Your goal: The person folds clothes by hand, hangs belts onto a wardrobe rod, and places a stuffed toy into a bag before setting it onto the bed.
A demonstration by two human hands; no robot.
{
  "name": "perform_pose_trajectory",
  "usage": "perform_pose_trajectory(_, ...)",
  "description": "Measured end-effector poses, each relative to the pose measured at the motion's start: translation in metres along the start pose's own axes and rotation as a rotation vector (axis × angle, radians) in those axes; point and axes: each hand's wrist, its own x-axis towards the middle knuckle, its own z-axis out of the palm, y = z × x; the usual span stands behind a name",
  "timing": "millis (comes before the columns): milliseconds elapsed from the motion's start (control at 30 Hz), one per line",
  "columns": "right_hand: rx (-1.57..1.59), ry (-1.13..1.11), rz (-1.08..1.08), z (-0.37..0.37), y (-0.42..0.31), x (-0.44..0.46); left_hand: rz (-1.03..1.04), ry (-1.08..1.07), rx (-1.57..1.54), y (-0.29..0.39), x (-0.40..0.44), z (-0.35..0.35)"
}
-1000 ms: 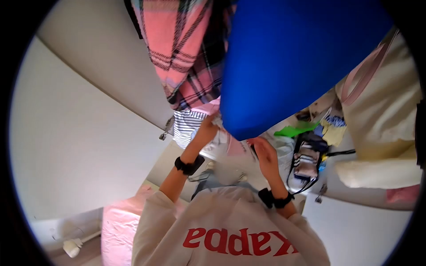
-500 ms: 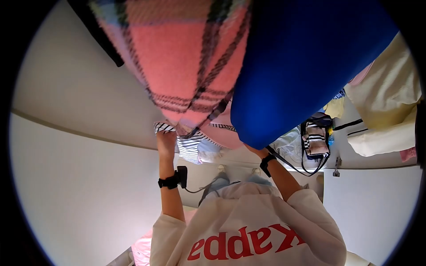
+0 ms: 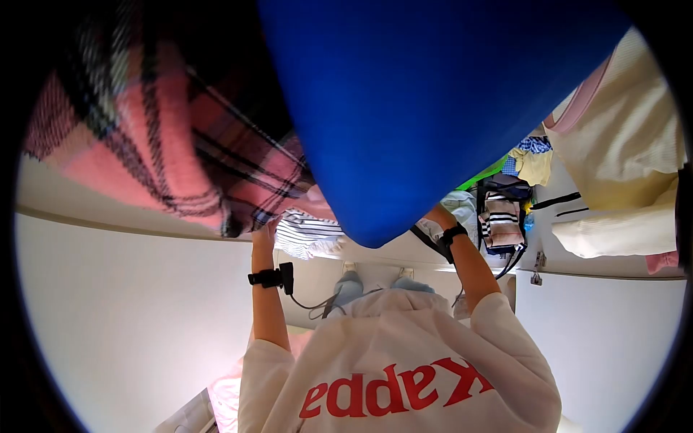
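Observation:
Low in the wardrobe, my left hand (image 3: 266, 231) meets the lower edge of a pink and black plaid cloth (image 3: 173, 151), which hides its fingers. Beside it lies a white cloth with dark stripes (image 3: 307, 232). My right hand (image 3: 437, 215) reaches in just right of a hanging blue garment (image 3: 404, 130); its fingertips are out of sight among the things there. Near that hand are a pale, crumpled whitish item (image 3: 462, 203) and a dark strap (image 3: 433, 244). Whether either hand grips anything is hidden.
A bag with a black-and-white striped pattern (image 3: 503, 222) lies right of my right hand, with blue checked cloth (image 3: 534, 146) and yellow cloth (image 3: 534, 167) behind. Cream garments (image 3: 621, 144) hang at the right. White doors (image 3: 130, 310) flank me; a metal latch (image 3: 538, 268) is on the right one.
The plaid cloth has swung left and the blue garment now fills more of the middle. My right hand has moved slightly right and up, out from behind the blue garment. Green cloth has come into view.

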Motion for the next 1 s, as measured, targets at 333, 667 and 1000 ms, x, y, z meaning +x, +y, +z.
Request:
perform_pose_trajectory(333,-0.101,0.028,0.151,-0.013,0.032,-0.055,-0.013,-0.002,0.440,-0.049,-0.015,0.006)
perform_pose_trajectory(667,-0.392,0.272,0.384,-0.030,0.031,-0.083,0.255,-0.384,0.775,-0.076,-0.067,0.051)
perform_pose_trajectory(1000,-0.609,0.283,0.092,0.007,-0.049,-0.082,-0.191,-0.255,0.648,-0.077,-0.075,0.028)
